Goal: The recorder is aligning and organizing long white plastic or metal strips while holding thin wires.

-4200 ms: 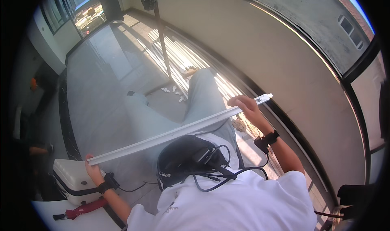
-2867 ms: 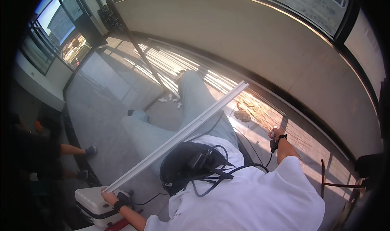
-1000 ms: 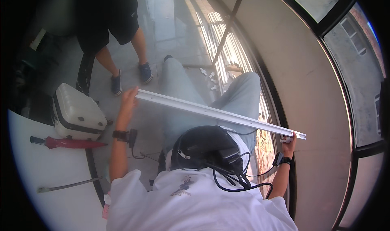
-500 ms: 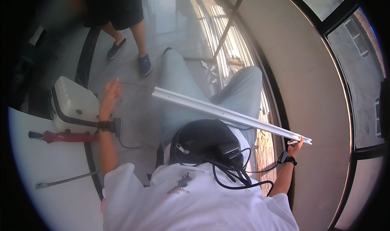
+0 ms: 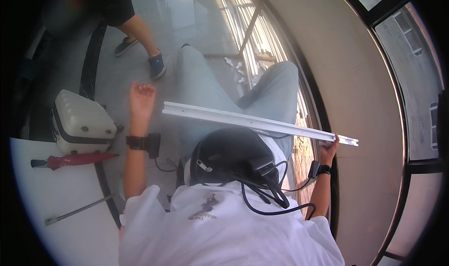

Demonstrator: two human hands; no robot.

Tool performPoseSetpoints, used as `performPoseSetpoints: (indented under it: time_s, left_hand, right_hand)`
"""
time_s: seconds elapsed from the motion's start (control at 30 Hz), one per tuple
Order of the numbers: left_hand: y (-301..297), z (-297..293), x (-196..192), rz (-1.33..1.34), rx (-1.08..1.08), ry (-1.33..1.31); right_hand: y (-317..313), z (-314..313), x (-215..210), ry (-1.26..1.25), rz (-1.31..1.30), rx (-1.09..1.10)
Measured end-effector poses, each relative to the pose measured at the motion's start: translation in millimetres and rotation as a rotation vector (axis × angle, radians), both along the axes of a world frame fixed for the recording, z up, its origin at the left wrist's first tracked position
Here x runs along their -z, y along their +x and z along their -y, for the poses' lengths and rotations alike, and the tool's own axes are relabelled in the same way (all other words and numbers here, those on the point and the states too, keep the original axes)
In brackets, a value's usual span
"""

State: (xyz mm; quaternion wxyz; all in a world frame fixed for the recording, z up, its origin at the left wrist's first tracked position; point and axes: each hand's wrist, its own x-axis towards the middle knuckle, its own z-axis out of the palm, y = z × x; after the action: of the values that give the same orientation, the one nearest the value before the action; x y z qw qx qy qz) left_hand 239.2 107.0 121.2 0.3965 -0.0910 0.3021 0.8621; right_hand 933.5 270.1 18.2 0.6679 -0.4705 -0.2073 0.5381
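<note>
A long white channel-shaped rail (image 5: 251,122) lies slantwise above my lap, from over my left thigh out past my right side. Near its right end my right hand (image 5: 329,150) is closed around it from below. My left hand (image 5: 141,100) is raised beyond the rail's left end, apart from it. Its palm faces up, and its slightly blurred fingers are loosely bent with nothing visible in them. A black waist bag (image 5: 229,156) with cables rests at my belly, between my hands.
Several long white strips (image 5: 248,23) and small white pieces (image 5: 239,69) lie on the floor ahead, beside the wall. A white case (image 5: 84,118), a red folded umbrella (image 5: 77,161) and a metal rod (image 5: 82,210) are at left. Another person's leg (image 5: 142,34) stands ahead left.
My left hand has come closer to the rail's left end; the thin dark strand between them no longer shows. The rail's right end has risen in view. The other person has shifted left.
</note>
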Motion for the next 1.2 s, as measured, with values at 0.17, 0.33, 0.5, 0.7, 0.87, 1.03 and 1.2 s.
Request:
performPoseSetpoints:
  time_s: [0.17, 0.33, 0.5, 0.7, 0.87, 1.03, 1.2]
  left_hand:
    - [-7, -9, 9, -0.012, 0.254, 0.267]
    - [-30, -8, 2, 0.061, 0.214, 0.216]
    - [-111, 25, 26, 0.016, 0.174, 0.395]
    - [-63, 22, 13, 0.107, -0.113, 0.14]
    - [23, -7, 13, 0.169, 0.179, 0.249]
    - [52, -11, -7, 0.105, 0.313, 0.284]
    - [29, -13, -9, 0.155, 0.252, 0.192]
  right_hand:
    - [-74, 25, -29, -0.052, -0.067, -0.11]
    - [-70, 21, -29, -0.046, 0.029, -0.165]
    - [-29, 17, -40, 0.049, 0.215, 0.088]
    - [-31, 17, -30, -0.063, 0.137, -0.012]
    - [-60, 25, 4, 0.082, 0.291, -0.189]
    - [-116, 28, -28, -0.08, -0.019, -0.047]
    - [-113, 19, -27, -0.04, 0.041, -0.124]
